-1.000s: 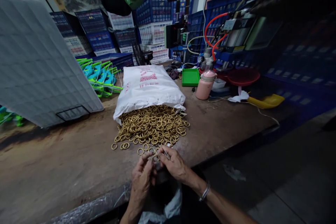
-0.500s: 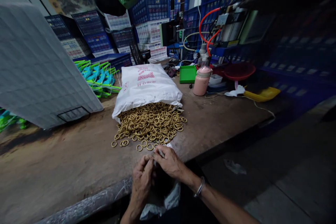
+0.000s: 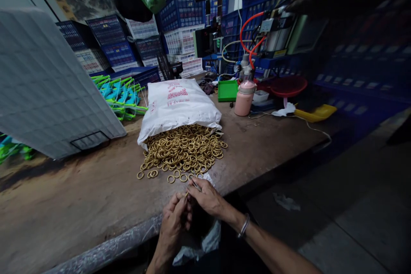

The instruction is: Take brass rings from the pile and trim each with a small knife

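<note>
My left hand (image 3: 173,218) is closed, with a brass-coloured ring (image 3: 186,195) pinched between thumb and forefinger, seen edge-on. Close beside it, my right hand (image 3: 210,200) is closed around a slim grey metal tool (image 3: 196,186), whose kind I cannot make out. Both hands meet over the front edge of the workbench (image 3: 125,197). Just beyond them spreads a heap of brass-coloured rings (image 3: 184,147), some lying singly at its near side. The heap spills from the mouth of a white sack (image 3: 180,105) with red print.
A grey padded panel (image 3: 54,85) leans at the left, with green and blue plastic frames (image 3: 122,96) behind it. To the right stand a pink bottle (image 3: 245,99), a green tray (image 3: 227,91), a red dish (image 3: 287,87) and a yellow scoop (image 3: 316,114). Stacked crates (image 3: 115,36) line the back.
My fingers have shifted slightly, and the ring's edge now shows between the left thumb and forefinger. The right hand still grips the metal tool. The view has moved a little.
</note>
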`<state>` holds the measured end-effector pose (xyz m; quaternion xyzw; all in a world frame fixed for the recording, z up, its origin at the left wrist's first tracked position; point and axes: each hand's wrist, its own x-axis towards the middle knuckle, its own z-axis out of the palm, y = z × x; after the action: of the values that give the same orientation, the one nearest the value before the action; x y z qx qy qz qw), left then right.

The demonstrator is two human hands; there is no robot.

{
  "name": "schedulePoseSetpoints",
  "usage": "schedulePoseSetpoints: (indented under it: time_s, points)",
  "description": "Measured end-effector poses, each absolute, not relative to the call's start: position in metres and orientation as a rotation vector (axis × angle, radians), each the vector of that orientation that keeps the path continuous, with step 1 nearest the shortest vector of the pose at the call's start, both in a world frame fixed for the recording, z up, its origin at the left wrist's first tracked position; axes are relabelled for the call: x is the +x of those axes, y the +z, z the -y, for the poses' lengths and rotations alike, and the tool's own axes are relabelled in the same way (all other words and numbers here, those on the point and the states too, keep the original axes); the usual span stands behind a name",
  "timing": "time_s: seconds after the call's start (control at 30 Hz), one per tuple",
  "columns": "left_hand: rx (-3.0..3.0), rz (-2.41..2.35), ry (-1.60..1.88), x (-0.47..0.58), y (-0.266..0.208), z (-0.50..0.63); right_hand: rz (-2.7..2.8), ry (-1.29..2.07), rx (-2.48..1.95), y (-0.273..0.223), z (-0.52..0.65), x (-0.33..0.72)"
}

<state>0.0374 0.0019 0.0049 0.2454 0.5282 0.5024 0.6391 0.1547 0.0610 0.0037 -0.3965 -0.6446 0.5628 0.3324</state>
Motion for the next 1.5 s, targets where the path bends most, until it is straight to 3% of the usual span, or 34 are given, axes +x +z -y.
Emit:
schedulePoseSetpoints:
  time_s: [0.17,0.43,0.73,1.0,1.5]
  points:
    - [0.541,-1.216,1.163,0.038,0.006,-0.003,1.708,1.415,-1.088,0.002,-0.062,0.154]
    - [0.576,-1.264,1.197,0.034,-0.001,-0.009,2.265,0.881,-1.226,-0.004,-0.055,0.16]
    - [0.709,-1.302,1.145,0.031,0.0,-0.005,2.437,0.809,-1.322,-0.001,-0.058,0.159]
    - [0.478,-1.016,1.152,0.036,0.027,0.01,2.396,0.629,-1.508,-0.007,-0.067,0.158]
    - [0.146,-0.915,1.318,0.0,-0.001,0.009,2.388,0.332,-1.607,-0.014,-0.077,0.114]
